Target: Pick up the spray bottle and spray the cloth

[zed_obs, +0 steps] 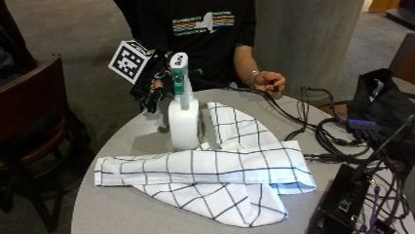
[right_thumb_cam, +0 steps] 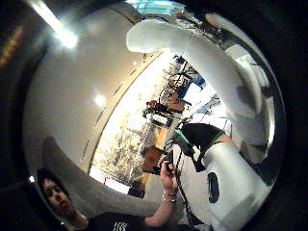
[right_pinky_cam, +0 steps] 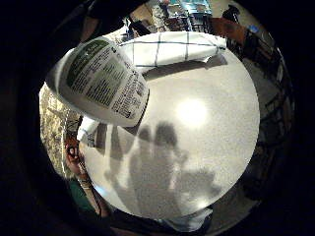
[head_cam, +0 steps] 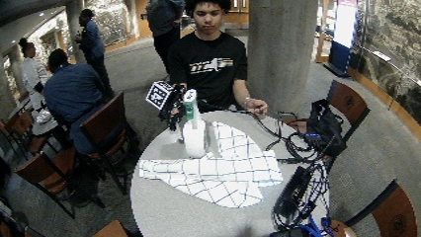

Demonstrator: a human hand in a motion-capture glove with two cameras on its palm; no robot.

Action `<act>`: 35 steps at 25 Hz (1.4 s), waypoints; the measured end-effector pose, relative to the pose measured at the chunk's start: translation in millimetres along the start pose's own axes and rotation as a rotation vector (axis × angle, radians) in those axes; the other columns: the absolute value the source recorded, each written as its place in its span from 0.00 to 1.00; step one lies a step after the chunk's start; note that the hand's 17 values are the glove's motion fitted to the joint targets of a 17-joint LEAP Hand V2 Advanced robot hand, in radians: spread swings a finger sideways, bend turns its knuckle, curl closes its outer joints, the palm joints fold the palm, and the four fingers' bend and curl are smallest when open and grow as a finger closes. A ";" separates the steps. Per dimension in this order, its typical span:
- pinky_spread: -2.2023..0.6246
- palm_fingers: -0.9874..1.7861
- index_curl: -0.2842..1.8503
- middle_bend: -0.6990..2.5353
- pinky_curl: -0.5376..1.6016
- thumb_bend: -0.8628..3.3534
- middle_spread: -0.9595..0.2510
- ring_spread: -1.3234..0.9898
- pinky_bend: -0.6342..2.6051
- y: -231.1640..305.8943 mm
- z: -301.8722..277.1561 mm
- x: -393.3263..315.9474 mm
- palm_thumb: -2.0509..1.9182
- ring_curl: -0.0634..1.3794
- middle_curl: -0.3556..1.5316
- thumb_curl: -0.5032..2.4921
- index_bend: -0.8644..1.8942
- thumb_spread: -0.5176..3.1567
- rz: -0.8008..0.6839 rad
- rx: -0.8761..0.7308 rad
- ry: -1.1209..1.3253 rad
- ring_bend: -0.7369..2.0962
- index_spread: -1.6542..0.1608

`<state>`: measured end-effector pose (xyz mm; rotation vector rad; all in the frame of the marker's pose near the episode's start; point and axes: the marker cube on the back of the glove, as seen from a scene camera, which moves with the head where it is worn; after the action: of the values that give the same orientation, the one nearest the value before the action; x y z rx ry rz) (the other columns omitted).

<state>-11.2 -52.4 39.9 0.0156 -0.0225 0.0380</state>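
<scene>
Right hand (zed_obs: pixel 150 83), gloved, sits at the head of the spray bottle (zed_obs: pixel 183 109). Fingers (zed_obs: pixel 151 97) hang curled just behind the neck; cannot tell whether they close on it or only lie against it. Little-finger palm view: the bottle's printed label (right_pinky_cam: pixel 103 81) fills the near field, so the palm is close to the body.

Bottle stands upright on the round grey surface (zed_obs: pixel 129 146), directly below and in front of the fingers, its base at the near edge of the cloth (zed_obs: pixel 214 178).

Cloth: white with dark grid lines, spread in loose folds beyond the bottle, away from the fingers, across the middle of the surface.

Step in hand, by my reading: taking hold of the bottle before lifting. To do it well, wrap the neck fully, set the index finger on the trigger, lift straight up so the base clears the cloth edge without dragging it, then turn the nozzle toward the folds.

Farther off: bare left hand (zed_obs: pixel 269 80) rests at the far rim holding cables (zed_obs: pixel 305 122); black electronics box (zed_obs: pixel 344 204) beyond the cloth.
</scene>
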 end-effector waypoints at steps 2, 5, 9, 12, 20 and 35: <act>0.85 0.42 0.27 0.32 0.45 0.19 0.81 0.60 0.37 0.4 0.0 -0.3 0.71 0.29 0.42 0.32 0.35 0.37 -0.002 -0.005 0.003 0.34 0.72; 0.86 0.42 0.26 0.32 0.44 0.19 0.83 0.61 0.36 -2.5 0.8 -2.5 0.71 0.27 0.42 0.32 0.35 0.38 0.007 0.010 0.001 0.34 0.71; 0.87 0.43 0.25 0.31 0.43 0.20 0.84 0.62 0.36 -6.6 3.0 -7.9 0.72 0.26 0.41 0.32 0.35 0.39 0.026 0.032 -0.016 0.34 0.71; 0.88 0.45 0.25 0.31 0.42 0.21 0.84 0.62 0.36 -13.4 7.0 -11.1 0.73 0.27 0.41 0.32 0.36 0.39 0.044 0.037 -0.034 0.35 0.71; 0.88 0.48 0.24 0.31 0.42 0.20 0.84 0.62 0.35 -35.6 25.4 -2.0 0.73 0.27 0.40 0.31 0.35 0.40 0.124 -0.022 -0.149 0.37 0.72; 0.90 0.60 0.23 0.39 0.39 0.21 0.78 0.62 0.29 -55.5 36.6 0.4 0.73 0.28 0.43 0.31 0.37 0.37 0.170 0.068 -0.187 0.40 0.74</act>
<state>-9.5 -108.4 75.7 0.0849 -0.2095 0.2076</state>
